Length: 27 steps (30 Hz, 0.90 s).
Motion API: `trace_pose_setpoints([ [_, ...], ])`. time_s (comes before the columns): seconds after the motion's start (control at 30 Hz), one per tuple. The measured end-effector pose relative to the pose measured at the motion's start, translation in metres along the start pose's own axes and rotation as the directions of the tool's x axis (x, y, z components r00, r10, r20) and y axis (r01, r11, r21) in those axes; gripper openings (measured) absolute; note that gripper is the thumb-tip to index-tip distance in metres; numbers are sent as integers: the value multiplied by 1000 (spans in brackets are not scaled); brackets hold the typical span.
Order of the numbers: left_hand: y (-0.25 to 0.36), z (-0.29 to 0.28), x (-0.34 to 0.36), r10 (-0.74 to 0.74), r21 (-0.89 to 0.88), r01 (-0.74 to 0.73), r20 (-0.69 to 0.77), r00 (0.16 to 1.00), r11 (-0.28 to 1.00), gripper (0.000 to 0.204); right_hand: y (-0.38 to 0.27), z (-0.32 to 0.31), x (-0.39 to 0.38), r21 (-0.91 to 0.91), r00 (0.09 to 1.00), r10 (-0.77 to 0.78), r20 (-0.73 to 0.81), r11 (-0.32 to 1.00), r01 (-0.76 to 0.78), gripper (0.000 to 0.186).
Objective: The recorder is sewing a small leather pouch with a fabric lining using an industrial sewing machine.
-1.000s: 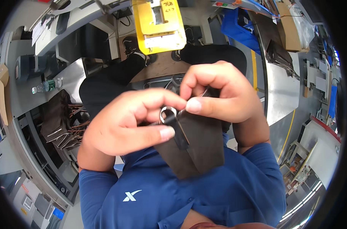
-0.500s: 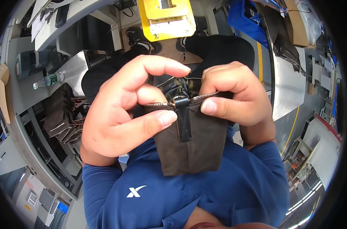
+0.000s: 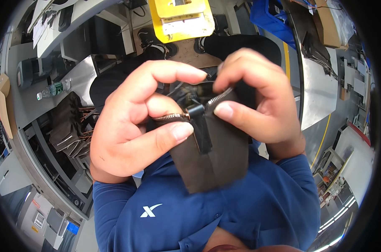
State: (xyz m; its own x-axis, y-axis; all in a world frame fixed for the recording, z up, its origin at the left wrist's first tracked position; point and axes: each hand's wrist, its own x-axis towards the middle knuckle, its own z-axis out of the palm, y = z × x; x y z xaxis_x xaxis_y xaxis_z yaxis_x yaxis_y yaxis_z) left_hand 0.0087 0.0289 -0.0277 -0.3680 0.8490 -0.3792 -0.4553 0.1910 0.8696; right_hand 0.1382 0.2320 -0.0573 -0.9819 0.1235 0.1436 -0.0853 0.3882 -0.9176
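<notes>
A dark brown fabric pouch [image 3: 224,155] hangs in front of my chest, its zippered mouth facing away from me. Over the middle of its edge folds a black tab [image 3: 202,136], with toothed zipper tape [image 3: 219,98] on either side. My left hand [image 3: 129,122] pinches the left zipper edge between thumb and bent fingers, while its index finger arches above the mouth. On the other side, my right hand [image 3: 262,98] grips the right edge, thumb outside and fingers at the inside; its fingertips are partly blurred. Dark, shiny material shows inside the mouth.
To the left, a plastic bottle [image 3: 54,89] lies near a pile of brown fabric pieces [image 3: 71,128]. A yellow plate-like fixture [image 3: 182,25] stands ahead. At the right are a blue bin [image 3: 272,23], a metal-topped bench [image 3: 318,90] and dark fabric pieces [image 3: 315,49].
My right hand has raised the right zipper edge, so it now slants upward. The pouch and its tab have tilted. My left hand stays almost still.
</notes>
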Motion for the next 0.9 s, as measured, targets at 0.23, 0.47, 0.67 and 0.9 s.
trace_pose_setpoints([
  [0.23, -7, 13, -5, 95, 130, -59, -290, 952, 990, 56, -23, 4, -10, -408, 921, -386, 60, 832, 376, 28],
  [0.47, -9, 15, -8, 152, 218, -93, -277, 949, 972, 55, -16, 16, -16, -613, 865, -501, 26, 676, 410, 25],
  [0.67, -13, 13, -9, 221, 281, -154, -224, 949, 947, 56, -18, 19, -16, -649, 849, -526, 45, 631, 425, 20],
  [0.9, -15, 14, -9, 209, 273, -146, -217, 954, 951, 57, -25, 19, -16, -673, 867, -490, 87, 613, 414, 22],
])
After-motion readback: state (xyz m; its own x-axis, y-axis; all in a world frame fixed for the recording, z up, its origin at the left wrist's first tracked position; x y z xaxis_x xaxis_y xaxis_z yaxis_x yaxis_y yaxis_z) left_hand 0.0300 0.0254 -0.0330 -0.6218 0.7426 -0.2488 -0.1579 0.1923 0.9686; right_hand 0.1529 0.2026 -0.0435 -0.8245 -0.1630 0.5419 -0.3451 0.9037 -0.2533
